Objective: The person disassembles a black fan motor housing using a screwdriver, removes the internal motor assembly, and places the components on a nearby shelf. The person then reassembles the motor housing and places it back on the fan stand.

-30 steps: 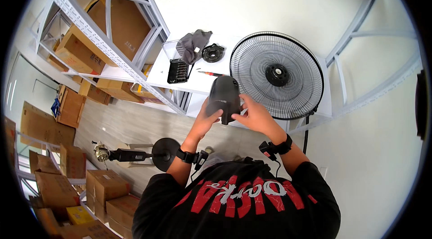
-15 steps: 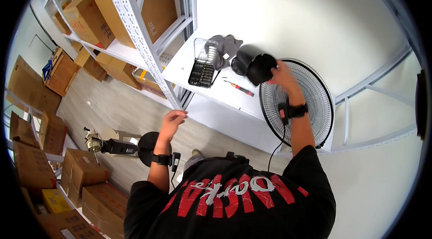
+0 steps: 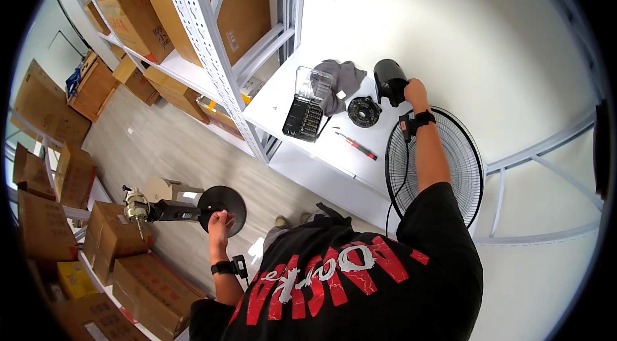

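Note:
At the right of the white shelf, my right hand [image 3: 416,93] grips the edge of a black rounded fan motor cover [image 3: 388,79]. A round black slotted part [image 3: 364,112] lies just left of the cover. My left hand [image 3: 220,221] is low at the left, its fingers curled with nothing visible in them. It appears in front of the round black base [image 3: 232,205] of a fan stand; whether it touches the base I cannot tell. The stand's black pole [image 3: 175,210] leads to a bare metal motor head [image 3: 135,205].
On the shelf lie an opened bit case [image 3: 304,116], a grey cloth [image 3: 346,80] and a red-and-black screwdriver [image 3: 357,145]. A round wire fan guard [image 3: 450,167] sits beneath my right forearm. Cardboard boxes [image 3: 157,289] fill racks at the left; a perforated upright [image 3: 215,52] stands beside the shelf.
My right hand has moved the motor cover up and away, and the round slotted part now shows apart from it. My left hand has dropped toward the stand's base, its fingers curling.

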`<state>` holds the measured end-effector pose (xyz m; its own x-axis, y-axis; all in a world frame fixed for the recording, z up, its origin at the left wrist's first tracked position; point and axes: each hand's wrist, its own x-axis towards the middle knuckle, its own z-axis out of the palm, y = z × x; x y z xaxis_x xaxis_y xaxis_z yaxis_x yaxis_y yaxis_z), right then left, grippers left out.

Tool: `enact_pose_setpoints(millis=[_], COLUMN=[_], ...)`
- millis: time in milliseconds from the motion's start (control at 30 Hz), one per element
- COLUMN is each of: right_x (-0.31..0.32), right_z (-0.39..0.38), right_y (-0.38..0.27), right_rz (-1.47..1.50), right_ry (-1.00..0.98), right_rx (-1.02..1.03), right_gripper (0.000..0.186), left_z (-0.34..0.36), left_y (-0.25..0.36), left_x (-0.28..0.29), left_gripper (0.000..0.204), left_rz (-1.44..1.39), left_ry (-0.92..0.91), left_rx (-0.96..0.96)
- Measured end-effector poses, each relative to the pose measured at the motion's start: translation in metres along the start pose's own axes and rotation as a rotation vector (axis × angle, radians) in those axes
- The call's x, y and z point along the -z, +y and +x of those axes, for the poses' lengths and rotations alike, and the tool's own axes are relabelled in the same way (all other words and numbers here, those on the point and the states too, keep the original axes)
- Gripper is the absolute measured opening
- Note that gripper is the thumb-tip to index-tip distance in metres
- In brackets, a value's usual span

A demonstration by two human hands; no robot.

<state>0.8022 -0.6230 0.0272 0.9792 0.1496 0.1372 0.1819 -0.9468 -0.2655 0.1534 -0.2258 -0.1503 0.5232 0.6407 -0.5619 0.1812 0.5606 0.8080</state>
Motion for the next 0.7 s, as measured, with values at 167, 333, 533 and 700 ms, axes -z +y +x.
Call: enact_pose_setpoints(millis=[167,333,533,700], right_x=[-0.029,-0.041,-0.054,-0.040], right_z=[0.017,0.029,0.049,0.055], right_y=[0.009,0.024,0.026,0.059], right_rz=[-0.049,-0.028,-0.012,-0.150], right_ry=[0.101,0.069,0.002,-0.080], right_rx=[0.108,0.173,0.247,0.338], right_gripper=[0.026,0.027,0.032,0.041], left_z=[-0.016,-0.029,-0.033,-0.040], left_y=[-0.002,-0.002,-0.013,-0.004], left_x=[0.004,-0.007,-0.007,-0.016], left_gripper=[0.015,0.019,0.022,0.027], left_rz=[-0.022,-0.040,-0.045,-0.054], left_ry=[0.018,0.081,0.074,0.113], left_rx=[-0.008,-0.024,-0.012,-0.019])
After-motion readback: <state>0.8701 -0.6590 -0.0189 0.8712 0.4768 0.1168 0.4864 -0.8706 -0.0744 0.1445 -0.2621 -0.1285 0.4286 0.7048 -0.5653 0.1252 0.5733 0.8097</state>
